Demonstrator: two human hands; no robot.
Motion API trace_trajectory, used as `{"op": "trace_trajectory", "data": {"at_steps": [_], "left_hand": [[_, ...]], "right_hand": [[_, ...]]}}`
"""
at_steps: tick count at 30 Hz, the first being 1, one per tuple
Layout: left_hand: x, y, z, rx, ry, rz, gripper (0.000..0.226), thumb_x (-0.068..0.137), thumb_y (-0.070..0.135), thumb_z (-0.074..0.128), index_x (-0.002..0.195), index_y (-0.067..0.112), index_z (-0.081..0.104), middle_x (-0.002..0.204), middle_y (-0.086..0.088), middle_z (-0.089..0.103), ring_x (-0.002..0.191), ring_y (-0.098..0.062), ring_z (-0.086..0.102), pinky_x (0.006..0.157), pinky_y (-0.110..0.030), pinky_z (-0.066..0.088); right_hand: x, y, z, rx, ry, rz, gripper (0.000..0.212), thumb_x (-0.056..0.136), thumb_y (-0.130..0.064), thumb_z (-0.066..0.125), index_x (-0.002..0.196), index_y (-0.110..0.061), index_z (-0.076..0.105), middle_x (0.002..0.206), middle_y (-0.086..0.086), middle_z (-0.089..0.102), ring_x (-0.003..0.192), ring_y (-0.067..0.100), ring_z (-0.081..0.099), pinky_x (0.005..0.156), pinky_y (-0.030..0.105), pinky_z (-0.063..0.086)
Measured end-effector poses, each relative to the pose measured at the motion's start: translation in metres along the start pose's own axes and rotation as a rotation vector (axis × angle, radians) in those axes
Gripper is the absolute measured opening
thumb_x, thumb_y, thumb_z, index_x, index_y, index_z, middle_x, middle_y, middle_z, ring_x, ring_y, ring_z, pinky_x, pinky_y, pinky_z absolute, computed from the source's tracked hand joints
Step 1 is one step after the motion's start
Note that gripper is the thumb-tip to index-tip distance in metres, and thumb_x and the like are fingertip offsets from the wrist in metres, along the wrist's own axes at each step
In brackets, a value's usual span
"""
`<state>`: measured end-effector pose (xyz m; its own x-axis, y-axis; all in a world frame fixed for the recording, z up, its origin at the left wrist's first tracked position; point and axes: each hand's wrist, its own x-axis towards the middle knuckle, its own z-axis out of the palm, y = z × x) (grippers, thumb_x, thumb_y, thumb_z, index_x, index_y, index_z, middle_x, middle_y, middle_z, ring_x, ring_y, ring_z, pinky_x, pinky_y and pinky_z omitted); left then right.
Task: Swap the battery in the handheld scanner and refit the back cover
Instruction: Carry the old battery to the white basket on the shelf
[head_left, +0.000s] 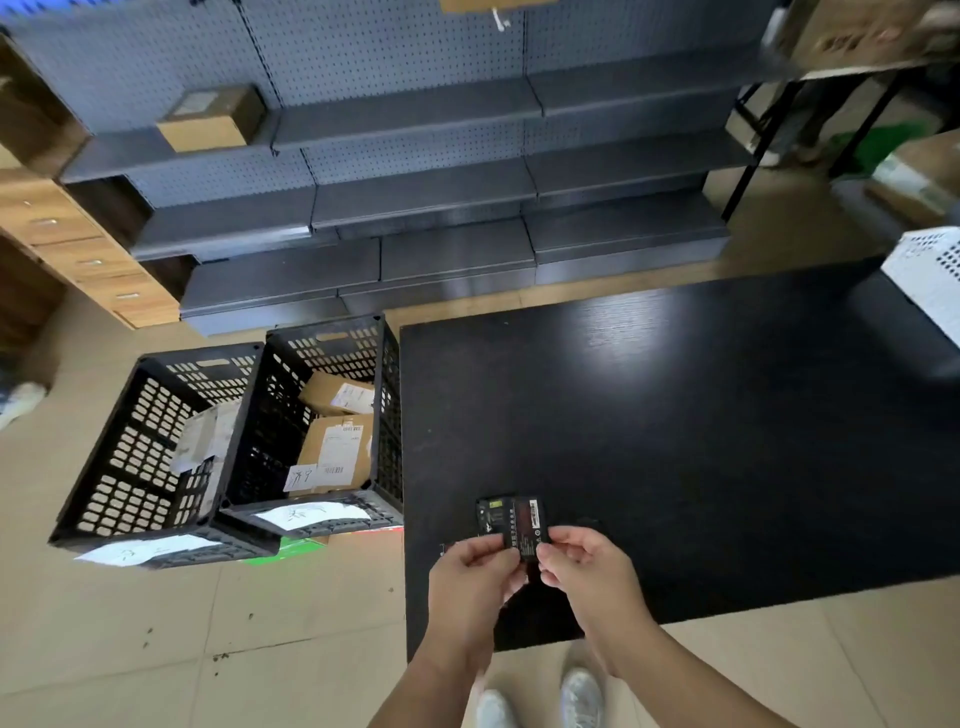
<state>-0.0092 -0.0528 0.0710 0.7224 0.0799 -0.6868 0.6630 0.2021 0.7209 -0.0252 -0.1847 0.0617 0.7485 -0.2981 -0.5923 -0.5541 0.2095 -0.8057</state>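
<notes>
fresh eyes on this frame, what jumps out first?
Both hands, left hand and right hand, pinch a black labelled battery above the near left corner of the black table. Left of the table, two black crates on the floor hold cardboard parcels.

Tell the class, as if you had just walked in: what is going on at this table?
A person stands at a black table, holding a flat black battery between the left hand and right hand, label side up, above the near edge. No scanner body can be made out. Two black crates of parcels sit on the floor alongside.
</notes>
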Motion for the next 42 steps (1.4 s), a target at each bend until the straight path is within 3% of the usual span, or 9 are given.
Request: {"op": "trace_trajectory", "data": {"at_steps": [5, 10, 17, 23, 31, 39, 42], "left_hand": [[-0.028, 0.031, 0.03, 0.068, -0.09, 0.096, 0.014, 0.084, -0.005, 0.071, 0.095, 0.004, 0.074, 0.081, -0.01, 0.079, 0.078, -0.023, 0.077, 0.076, -0.034, 0.062], [-0.048, 0.039, 0.087, 0.156, -0.25, 0.095, 0.017, 0.086, -0.007, 0.069, 0.099, 0.004, 0.071, 0.09, -0.015, 0.078, 0.082, -0.023, 0.078, 0.083, -0.039, 0.062], [-0.092, 0.005, 0.205, 0.309, -0.539, 0.094, 0.016, 0.086, -0.009, 0.068, 0.099, -0.001, 0.071, 0.089, -0.017, 0.079, 0.086, -0.03, 0.077, 0.083, -0.04, 0.06], [-0.14, -0.047, 0.32, 0.388, -0.714, 0.03, 0.014, 0.088, -0.01, 0.065, 0.099, -0.003, 0.069, 0.094, -0.023, 0.077, 0.088, -0.032, 0.076, 0.08, -0.037, 0.059], [-0.189, -0.103, 0.45, 0.391, -0.787, 0.045, 0.015, 0.085, -0.009, 0.068, 0.099, -0.003, 0.07, 0.089, -0.018, 0.078, 0.082, -0.026, 0.076, 0.077, -0.035, 0.059], [-0.178, -0.123, 0.543, 0.381, -0.735, 0.029, 0.017, 0.085, -0.009, 0.068, 0.1, -0.003, 0.069, 0.091, -0.02, 0.078, 0.085, -0.029, 0.077, 0.078, -0.036, 0.06], [-0.156, -0.129, 0.585, 0.359, -0.735, -0.009, 0.018, 0.084, -0.009, 0.069, 0.102, -0.004, 0.069, 0.093, -0.023, 0.077, 0.089, -0.034, 0.076, 0.085, -0.043, 0.059]], "right_hand": [[-0.026, -0.032, -0.022, 0.084, 0.128, -0.063, 0.016, 0.084, -0.002, 0.073, 0.095, -0.013, 0.071, 0.084, 0.006, 0.076, 0.077, 0.02, 0.072, 0.066, 0.026, 0.058], [-0.047, -0.055, -0.071, 0.219, 0.297, -0.099, 0.015, 0.084, -0.006, 0.073, 0.096, -0.016, 0.07, 0.087, 0.003, 0.076, 0.082, 0.022, 0.073, 0.075, 0.03, 0.061], [-0.071, -0.052, -0.189, 0.438, 0.56, -0.161, 0.015, 0.083, -0.001, 0.072, 0.097, -0.009, 0.07, 0.086, 0.013, 0.076, 0.074, 0.021, 0.071, 0.074, 0.032, 0.06], [-0.096, -0.053, -0.311, 0.529, 0.712, -0.233, 0.014, 0.084, 0.004, 0.069, 0.092, -0.007, 0.07, 0.077, 0.01, 0.072, 0.062, 0.016, 0.063, 0.069, 0.029, 0.057], [-0.094, -0.056, -0.461, 0.496, 0.763, -0.243, 0.014, 0.084, -0.003, 0.07, 0.096, -0.011, 0.071, 0.081, 0.006, 0.077, 0.065, 0.016, 0.066, 0.077, 0.035, 0.058], [-0.045, -0.071, -0.545, 0.468, 0.739, -0.197, 0.014, 0.084, -0.002, 0.07, 0.096, -0.009, 0.072, 0.083, 0.01, 0.077, 0.064, 0.015, 0.065, 0.078, 0.037, 0.058], [-0.012, -0.084, -0.575, 0.458, 0.748, -0.173, 0.015, 0.082, 0.0, 0.072, 0.095, -0.008, 0.072, 0.085, 0.015, 0.076, 0.063, 0.016, 0.065, 0.076, 0.037, 0.059]]}}
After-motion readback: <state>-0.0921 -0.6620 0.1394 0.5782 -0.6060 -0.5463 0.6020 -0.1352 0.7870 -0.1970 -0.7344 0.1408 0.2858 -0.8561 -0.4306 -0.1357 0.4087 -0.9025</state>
